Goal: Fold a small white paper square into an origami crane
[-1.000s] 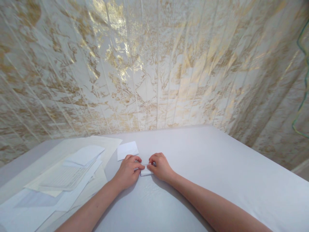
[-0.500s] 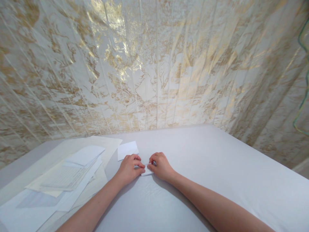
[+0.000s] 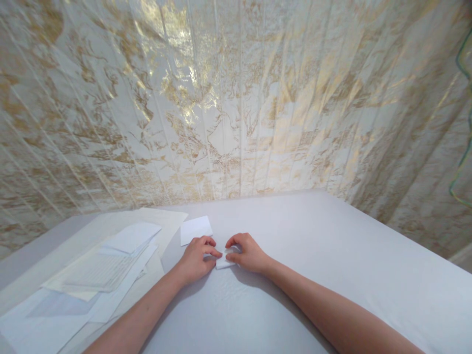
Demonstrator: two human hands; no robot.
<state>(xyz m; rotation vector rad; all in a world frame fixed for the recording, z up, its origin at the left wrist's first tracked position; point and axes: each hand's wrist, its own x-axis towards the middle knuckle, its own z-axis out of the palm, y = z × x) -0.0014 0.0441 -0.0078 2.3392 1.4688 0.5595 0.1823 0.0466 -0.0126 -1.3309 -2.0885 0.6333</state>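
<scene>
Left hand (image 3: 197,258) and right hand (image 3: 248,253) side by side near middle of white surface (image 3: 332,255), knuckles up, fingertips curled down and pinched on small folded white paper (image 3: 223,262). Paper flat on surface, directly between both hands, mostly covered by fingers, only near edge and a corner showing. Left thumb and forefinger pressed on its left end, right fingers bent over its right end. Loose stack of white and cream sheets (image 3: 99,268) spread to left of left hand, well apart from it. Small white card (image 3: 195,229) just beyond left hand, near its knuckles, not touching.
</scene>
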